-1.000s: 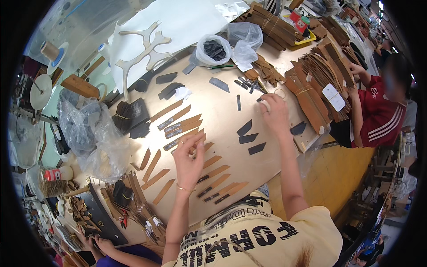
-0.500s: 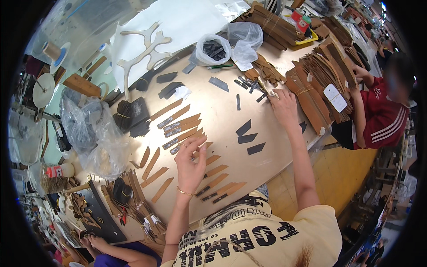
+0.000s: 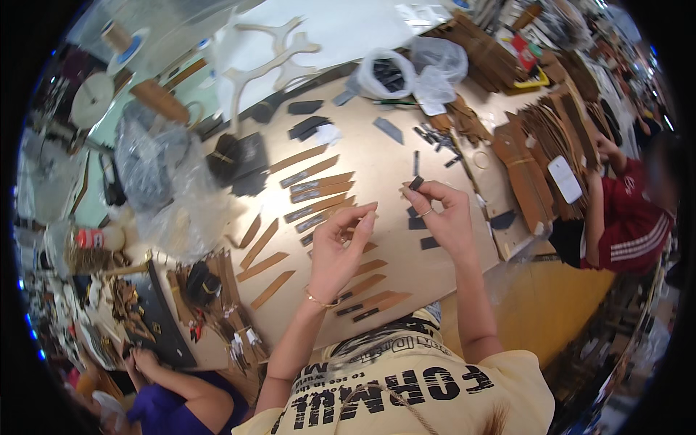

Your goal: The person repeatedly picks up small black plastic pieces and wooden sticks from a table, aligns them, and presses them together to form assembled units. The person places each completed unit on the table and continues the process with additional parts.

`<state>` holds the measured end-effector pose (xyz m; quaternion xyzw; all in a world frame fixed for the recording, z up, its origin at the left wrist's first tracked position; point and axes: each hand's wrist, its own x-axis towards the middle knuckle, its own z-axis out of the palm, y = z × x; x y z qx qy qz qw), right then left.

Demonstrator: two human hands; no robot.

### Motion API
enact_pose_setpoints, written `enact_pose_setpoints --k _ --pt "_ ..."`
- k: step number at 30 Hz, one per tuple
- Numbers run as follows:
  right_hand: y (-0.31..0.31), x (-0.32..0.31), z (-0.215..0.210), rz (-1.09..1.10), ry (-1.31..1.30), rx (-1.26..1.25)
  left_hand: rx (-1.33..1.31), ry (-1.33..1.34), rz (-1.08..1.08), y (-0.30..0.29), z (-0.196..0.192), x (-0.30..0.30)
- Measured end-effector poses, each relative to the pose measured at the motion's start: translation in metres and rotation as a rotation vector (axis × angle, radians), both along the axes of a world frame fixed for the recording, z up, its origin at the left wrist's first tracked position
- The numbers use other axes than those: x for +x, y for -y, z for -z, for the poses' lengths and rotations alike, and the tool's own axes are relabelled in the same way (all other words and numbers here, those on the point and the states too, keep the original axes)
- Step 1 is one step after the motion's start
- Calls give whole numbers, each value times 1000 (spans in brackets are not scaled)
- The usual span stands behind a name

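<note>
My right hand (image 3: pixel 448 217) pinches a small black strip (image 3: pixel 417 183) between thumb and forefinger, above the table. To its left my left hand (image 3: pixel 339 250) is held over the row of brown strips, thumb and forefinger drawn close; whatever may be between them cannot be made out. Brown slant-ended strips (image 3: pixel 313 192) lie in a slanting row under and around that hand, several with a dark piece laid along one end. More plain brown strips (image 3: pixel 272 290) lie further left. Dark slant-cut pieces (image 3: pixel 429 243) rest partly hidden behind my right hand.
Loose small black strips (image 3: pixel 438 138) lie beyond my right hand. A white plastic bag (image 3: pixel 386 72) of black pieces stands at the back. Bundled brown pieces (image 3: pixel 518 163) fill the right side, where a person in red (image 3: pixel 627 225) works. Clear plastic bags (image 3: pixel 156 167) are at left.
My right hand has come back from the loose black strips toward my left hand, bringing one small black strip. My left hand has shifted slightly right. The whole view has tilted a little.
</note>
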<state>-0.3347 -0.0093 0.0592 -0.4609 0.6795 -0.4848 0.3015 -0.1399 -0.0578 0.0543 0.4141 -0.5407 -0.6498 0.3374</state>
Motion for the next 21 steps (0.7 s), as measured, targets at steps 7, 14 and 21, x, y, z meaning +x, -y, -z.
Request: enact_pose_setpoints --k 7,14,21 --pt "35 78 0 -222 -1023 -433 265 -225 -188 15 10 25" --pt "73 92 19 -568 -710 -319 262 -157 -374 37 33 70" --pt "147 97 68 -689 -816 20 146 43 -560 75 32 111"
